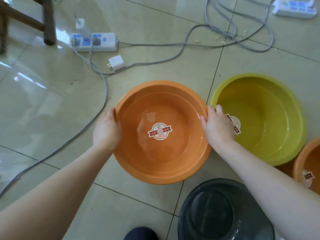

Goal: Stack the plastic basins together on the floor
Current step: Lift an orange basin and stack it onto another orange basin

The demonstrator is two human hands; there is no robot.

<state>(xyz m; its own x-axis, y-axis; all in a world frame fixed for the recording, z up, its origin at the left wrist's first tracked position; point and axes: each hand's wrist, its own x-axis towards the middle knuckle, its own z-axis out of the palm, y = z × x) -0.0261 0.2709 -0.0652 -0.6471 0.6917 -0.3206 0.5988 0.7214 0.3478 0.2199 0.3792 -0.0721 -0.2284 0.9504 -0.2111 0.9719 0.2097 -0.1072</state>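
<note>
An orange basin [161,158] with a round sticker inside is in the middle of the tiled floor. My left hand [107,130] grips its left rim and my right hand [217,127] grips its right rim, thumbs inside the bowl. A yellow-green basin [270,115] stands right of it, rims nearly touching. A second orange basin [310,163] is cut off at the right edge. A dark grey basin [223,212] sits near me at the bottom, partly under my right forearm.
A white power strip [93,42] with grey cables [97,108] lies at the back left, a loose white charger [116,62] beside it. Another power strip [294,6] is at the back right. A wooden chair leg [49,21] stands top left. My dark shoe [140,233] shows at the bottom.
</note>
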